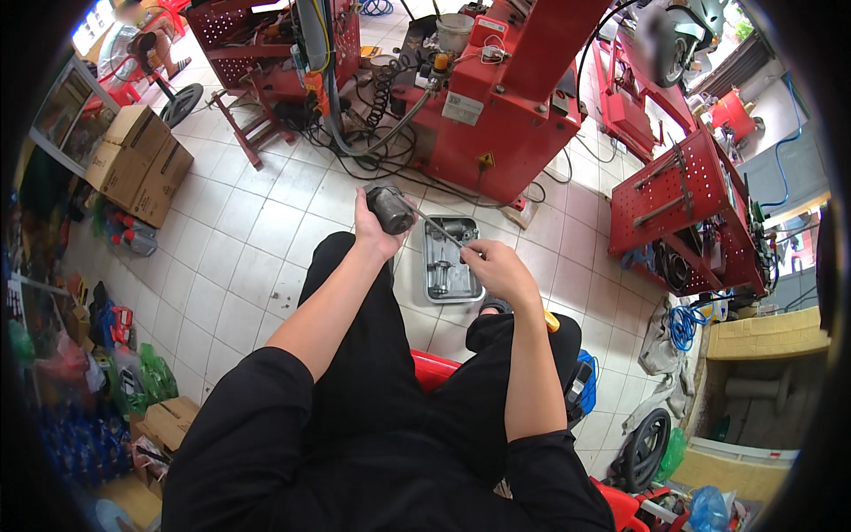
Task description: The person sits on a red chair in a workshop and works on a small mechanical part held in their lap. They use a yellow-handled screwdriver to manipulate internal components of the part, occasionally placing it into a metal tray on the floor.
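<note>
My left hand point(376, 238) is closed round a dark cylindrical metal part point(388, 209), held up above the floor in front of my left knee. In my right hand point(498, 268) a thin metal rod point(436, 224) is pinched between thumb and fingers. Its far end reaches the cylinder's near end; whether it goes inside cannot be made out. Just beyond and below my right hand, a metal tray point(428, 296) lies on the tiles. Inside it are a shafted metal part point(441, 277) and other greasy pieces, partly covered by the rod and hand.
A large red machine point(505, 146) with hoses and cables stands ahead. Red perforated tool carts point(660, 195) are at right and far left. Cardboard boxes point(142, 164) stand on the left. I sit on a red stool point(430, 370). Someone point(133, 49) sits at the far left.
</note>
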Action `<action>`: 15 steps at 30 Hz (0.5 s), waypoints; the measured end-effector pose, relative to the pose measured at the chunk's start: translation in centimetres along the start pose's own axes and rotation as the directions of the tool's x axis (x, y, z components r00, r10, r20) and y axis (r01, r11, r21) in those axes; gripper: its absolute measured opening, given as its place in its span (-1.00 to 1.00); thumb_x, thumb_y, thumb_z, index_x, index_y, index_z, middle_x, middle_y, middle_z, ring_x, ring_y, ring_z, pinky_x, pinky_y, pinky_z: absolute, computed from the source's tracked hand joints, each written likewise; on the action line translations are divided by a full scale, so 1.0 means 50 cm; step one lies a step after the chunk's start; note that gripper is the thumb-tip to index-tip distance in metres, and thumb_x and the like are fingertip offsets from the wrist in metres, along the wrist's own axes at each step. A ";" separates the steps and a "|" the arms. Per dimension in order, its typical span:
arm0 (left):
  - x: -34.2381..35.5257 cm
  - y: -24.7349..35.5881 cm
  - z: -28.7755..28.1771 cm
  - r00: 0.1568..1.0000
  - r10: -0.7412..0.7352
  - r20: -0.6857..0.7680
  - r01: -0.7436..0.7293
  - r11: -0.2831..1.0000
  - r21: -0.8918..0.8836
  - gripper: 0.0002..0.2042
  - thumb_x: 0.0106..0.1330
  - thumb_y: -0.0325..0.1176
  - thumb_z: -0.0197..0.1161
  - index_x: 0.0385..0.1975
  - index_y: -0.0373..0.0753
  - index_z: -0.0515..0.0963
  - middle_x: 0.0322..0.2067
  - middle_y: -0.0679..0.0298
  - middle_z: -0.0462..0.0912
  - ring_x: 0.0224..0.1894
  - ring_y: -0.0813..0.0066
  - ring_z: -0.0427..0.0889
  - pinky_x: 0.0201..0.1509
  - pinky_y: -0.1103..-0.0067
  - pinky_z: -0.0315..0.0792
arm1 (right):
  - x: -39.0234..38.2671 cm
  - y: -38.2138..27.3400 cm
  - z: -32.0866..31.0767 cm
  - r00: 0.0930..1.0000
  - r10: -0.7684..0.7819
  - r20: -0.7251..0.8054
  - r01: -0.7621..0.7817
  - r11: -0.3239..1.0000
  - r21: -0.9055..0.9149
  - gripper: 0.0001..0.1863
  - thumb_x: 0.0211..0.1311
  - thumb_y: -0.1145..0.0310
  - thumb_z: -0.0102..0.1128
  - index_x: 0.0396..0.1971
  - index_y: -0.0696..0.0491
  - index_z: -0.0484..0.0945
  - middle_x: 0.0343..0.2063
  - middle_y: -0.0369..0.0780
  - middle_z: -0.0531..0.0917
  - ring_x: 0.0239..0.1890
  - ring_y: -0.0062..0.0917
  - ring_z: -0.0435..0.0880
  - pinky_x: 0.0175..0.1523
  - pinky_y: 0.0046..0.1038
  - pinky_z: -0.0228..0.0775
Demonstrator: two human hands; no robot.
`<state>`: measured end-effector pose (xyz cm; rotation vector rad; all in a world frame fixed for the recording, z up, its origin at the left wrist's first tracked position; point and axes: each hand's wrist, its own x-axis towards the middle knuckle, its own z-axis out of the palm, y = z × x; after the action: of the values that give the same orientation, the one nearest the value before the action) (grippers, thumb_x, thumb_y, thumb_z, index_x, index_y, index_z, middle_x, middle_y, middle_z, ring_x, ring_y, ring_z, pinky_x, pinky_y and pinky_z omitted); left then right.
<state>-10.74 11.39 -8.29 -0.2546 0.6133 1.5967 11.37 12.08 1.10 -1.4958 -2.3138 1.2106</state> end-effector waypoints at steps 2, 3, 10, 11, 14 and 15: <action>-0.009 -0.003 0.012 0.999 0.028 -0.033 -0.027 0.999 0.026 -0.28 0.23 0.36 -0.23 -0.09 -0.30 0.36 -0.28 0.10 0.52 -0.19 0.21 0.54 -0.06 0.40 0.43 | 0.001 0.002 0.007 0.999 0.008 -0.036 -0.008 1.000 -0.008 -0.66 0.21 0.21 0.03 -0.29 0.22 0.57 -0.56 -0.08 0.57 -0.51 -0.37 0.50 -0.31 -0.41 0.34; -0.013 -0.002 0.016 0.998 0.046 -0.049 -0.044 0.998 0.038 -0.28 0.23 0.35 -0.24 -0.10 -0.30 0.36 -0.28 0.10 0.52 -0.19 0.20 0.55 -0.07 0.42 0.44 | 0.001 -0.003 0.007 0.999 0.018 -0.032 -0.018 1.000 -0.019 -0.65 0.21 0.19 0.01 -0.28 0.18 0.58 -0.50 -0.05 0.59 -0.42 -0.27 0.52 -0.24 -0.36 0.35; -0.001 0.001 0.000 1.000 0.001 0.014 -0.001 1.000 0.012 -0.32 0.25 0.33 -0.23 -0.23 -0.30 0.40 -0.36 0.08 0.54 -0.21 0.18 0.56 -0.09 0.37 0.46 | -0.009 -0.033 0.015 0.999 0.028 -0.046 -0.031 0.998 -0.060 -0.65 0.20 0.14 -0.04 -0.26 0.08 0.60 -0.38 -0.01 0.62 -0.25 -0.09 0.57 -0.09 -0.22 0.39; -0.001 0.000 0.000 1.000 -0.010 0.018 0.010 1.000 -0.002 -0.35 0.26 0.31 -0.22 -0.27 -0.29 0.41 -0.39 0.07 0.54 -0.23 0.16 0.56 -0.12 0.35 0.48 | -0.012 -0.040 0.015 0.998 0.028 -0.052 -0.032 0.997 -0.074 -0.65 0.20 0.15 -0.05 -0.27 0.08 0.60 -0.39 0.00 0.62 -0.25 -0.09 0.58 -0.09 -0.21 0.39; -0.007 -0.004 0.007 0.999 -0.015 0.036 0.015 1.000 0.001 -0.38 0.27 0.28 -0.18 -0.32 -0.28 0.42 -0.42 0.07 0.54 -0.24 0.14 0.56 -0.12 0.32 0.47 | -0.016 -0.051 0.019 0.997 0.016 -0.074 -0.024 0.994 -0.105 -0.65 0.21 0.16 -0.06 -0.32 0.10 0.60 -0.39 0.01 0.62 -0.26 -0.08 0.58 -0.10 -0.20 0.39; -0.007 -0.005 0.008 0.999 -0.012 0.043 0.012 1.000 0.010 -0.39 0.27 0.27 -0.16 -0.33 -0.28 0.43 -0.43 0.07 0.53 -0.24 0.13 0.56 -0.11 0.31 0.46 | -0.017 -0.053 0.020 0.996 0.016 -0.082 -0.025 0.994 -0.108 -0.65 0.21 0.16 -0.07 -0.33 0.10 0.59 -0.40 0.01 0.62 -0.26 -0.08 0.58 -0.10 -0.19 0.39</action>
<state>-10.37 11.32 -7.84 -0.2155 0.5852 1.5833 9.39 10.33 2.49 -1.5768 -2.3512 1.0227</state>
